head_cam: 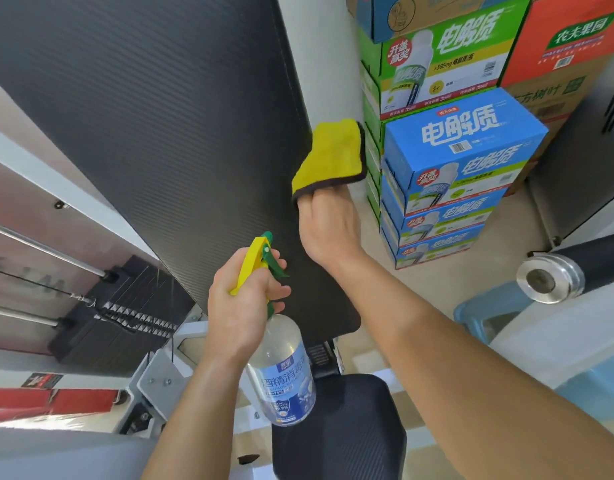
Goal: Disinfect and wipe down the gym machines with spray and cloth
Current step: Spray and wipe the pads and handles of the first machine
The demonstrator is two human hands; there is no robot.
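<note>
right hand (328, 225) gripping cloth (328, 155), raised

Blue box (472, 147) "电解质", red carton (572, 36) "农夫果园"

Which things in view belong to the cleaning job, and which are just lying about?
Job: spray bottle in left hand; yellow cloth in right hand; black back pad; seat pad.
Lying about: stacked drink cartons; blue stool.

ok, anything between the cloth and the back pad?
Nothing visible. The right hand holds the yellow cloth at the right edge of the black back pad, apparently touching it. The spray bottle in the left hand is close before the pad, nothing between.
</note>
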